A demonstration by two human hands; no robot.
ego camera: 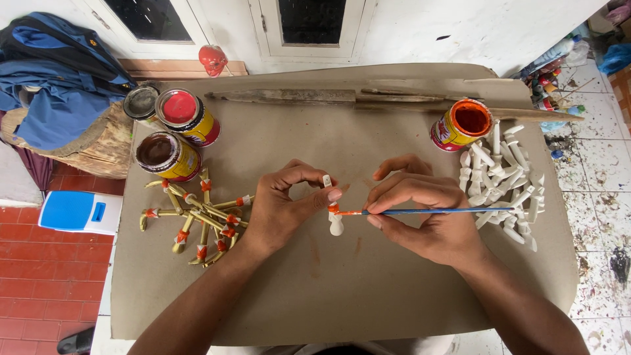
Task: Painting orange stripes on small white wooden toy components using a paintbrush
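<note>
Left hand: the left hand (282,204) pinches a small white peg (332,207) upright between thumb and fingers, above the middle of the worktop (342,289).
Right hand: the right hand (424,217) grips a thin blue-handled brush (434,211) like a pen, closed around it.
Brush tip: it touches the peg about halfway down, where a ring of orange paint shows.
Unpainted pile: a heap of white pegs (503,177) lies just right of the right hand.
Painted pile: gold pegs with orange bands (197,220) lie in a loose tangle left of the left hand.
Orange tin: an open tin of orange paint (461,125) stands at the top of the white heap.
Other tins: an open brown tin (167,156) and a red-lidded tin (187,117) stand at the upper left.
Far edge: a long weathered strip of wood (368,98) lies along the back.
Left side: a blue cloth (56,79) is draped over a stump beside the worktop.
</note>
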